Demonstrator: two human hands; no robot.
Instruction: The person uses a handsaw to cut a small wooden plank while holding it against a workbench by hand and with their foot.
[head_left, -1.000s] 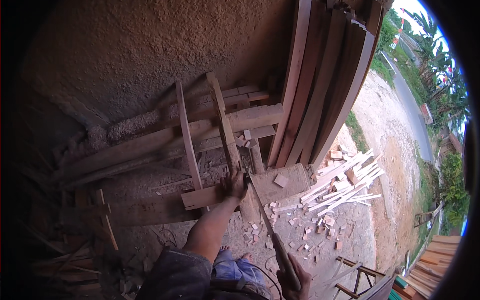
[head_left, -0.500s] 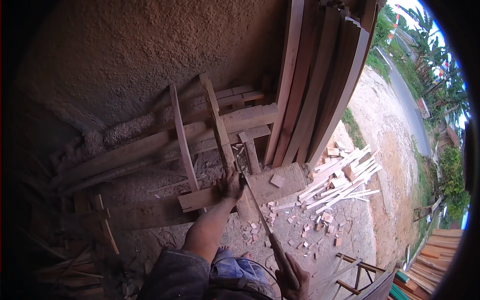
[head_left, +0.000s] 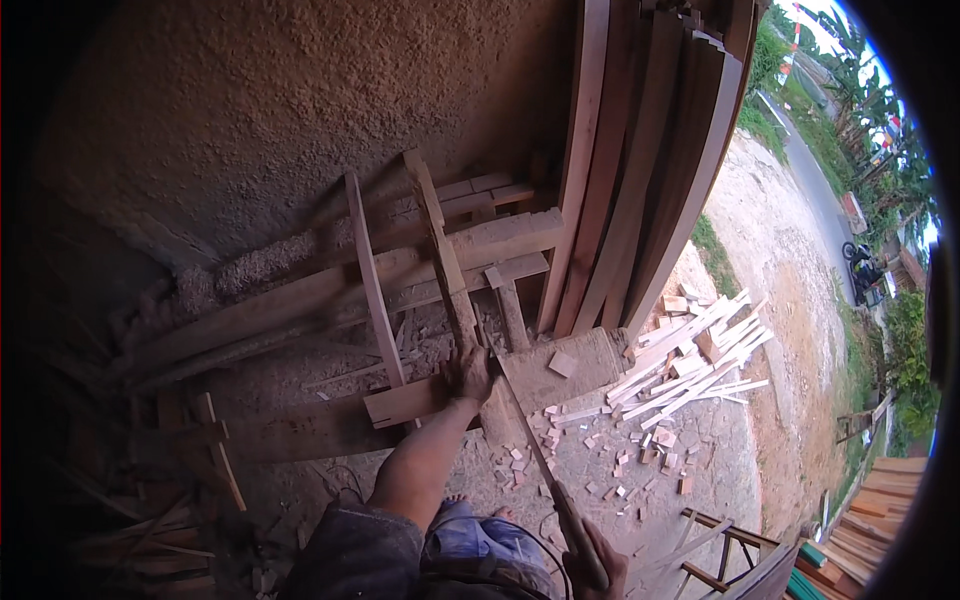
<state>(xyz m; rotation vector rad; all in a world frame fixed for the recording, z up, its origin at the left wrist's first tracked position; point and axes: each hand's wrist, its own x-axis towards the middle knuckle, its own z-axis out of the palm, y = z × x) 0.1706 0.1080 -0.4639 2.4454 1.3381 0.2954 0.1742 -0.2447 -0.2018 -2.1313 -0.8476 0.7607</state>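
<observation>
My right hand (head_left: 598,560) is closed around the handle of a long, thin-bladed saw (head_left: 525,430) at the lower middle. The blade reaches diagonally up to a narrow upright-looking length of timber (head_left: 456,305), beside my left hand (head_left: 470,372). That hand is wrapped round this timber, with a short board (head_left: 405,402) just left of it. Underneath lies a thick, worn timber beam (head_left: 600,355) with a small square offcut (head_left: 562,364) on it. Where the blade's far end meets the wood is hard to make out.
Long planks (head_left: 640,180) stand against the rough wall (head_left: 300,90). Beams (head_left: 300,290) and shavings lie along it. Light strips (head_left: 700,360) and scattered offcuts cover part of the floor. A metal frame (head_left: 730,550) is at lower right; a road with a motorbike (head_left: 868,275) lies beyond.
Small blocks near the blade's far end have dropped or shifted since a second ago. The saw has moved only slightly, my left hand stays in place, and a motorbike has appeared on the road.
</observation>
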